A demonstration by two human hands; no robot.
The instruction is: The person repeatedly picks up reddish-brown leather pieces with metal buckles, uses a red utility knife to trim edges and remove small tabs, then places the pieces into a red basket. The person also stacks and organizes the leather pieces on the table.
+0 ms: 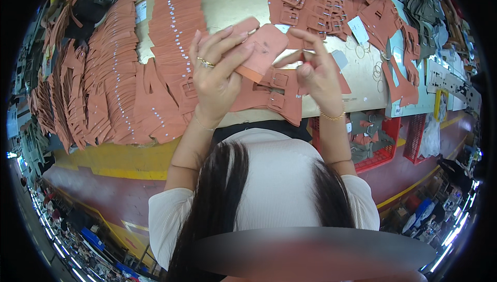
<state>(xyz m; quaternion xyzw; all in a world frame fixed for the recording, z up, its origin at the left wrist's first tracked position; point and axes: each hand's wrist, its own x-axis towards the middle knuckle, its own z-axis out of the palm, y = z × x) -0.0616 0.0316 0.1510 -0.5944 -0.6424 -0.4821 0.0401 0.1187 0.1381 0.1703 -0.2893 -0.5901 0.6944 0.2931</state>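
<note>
L hand w/ ink-marked pc, wht label

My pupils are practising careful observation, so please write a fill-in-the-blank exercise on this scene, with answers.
The person's ____ hand, wearing a gold ring, holds flat salmon-pink pieces.
The ribbed, short-sleeved shirt is ____.
Flared salmon-pink parts just in front of the shirt carry square ____.
A red plastic crate sits on the person's ____ side.
Missing words: left; white; buckles; right.
</note>
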